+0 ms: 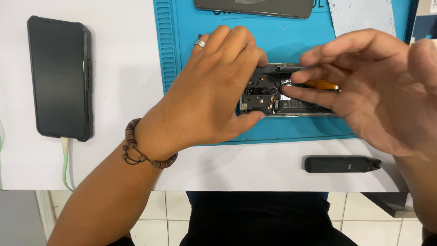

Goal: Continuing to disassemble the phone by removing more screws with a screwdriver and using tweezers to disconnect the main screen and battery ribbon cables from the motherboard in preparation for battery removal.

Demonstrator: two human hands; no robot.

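The opened phone lies lengthwise left to right on the blue mat, its left end clamped by the left hand, while the right hand, fingers loosely apart, touches its middle.

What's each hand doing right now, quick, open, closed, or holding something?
Left hand: closed around the end of the opened phone, gripping it on the blue mat.
Right hand: open, fingertips on the phone's insides, holding nothing.
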